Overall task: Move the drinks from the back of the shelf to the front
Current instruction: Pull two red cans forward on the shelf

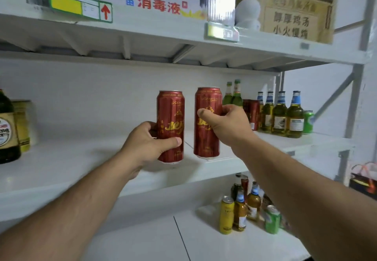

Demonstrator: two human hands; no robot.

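Two tall red aluminium cans with gold lettering are held upright, side by side and apart, over the front of the white middle shelf. The left red can is gripped low by the left hand. The right red can is gripped at mid-height by the right hand.

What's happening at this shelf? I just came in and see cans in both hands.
A person is handling two tall red cans at the middle shelf. The left hand grips one red can; the right hand grips the other red can. Both cans are upright near the shelf's front edge. More bottles stand further back to the right, with other drinks on the shelf below.
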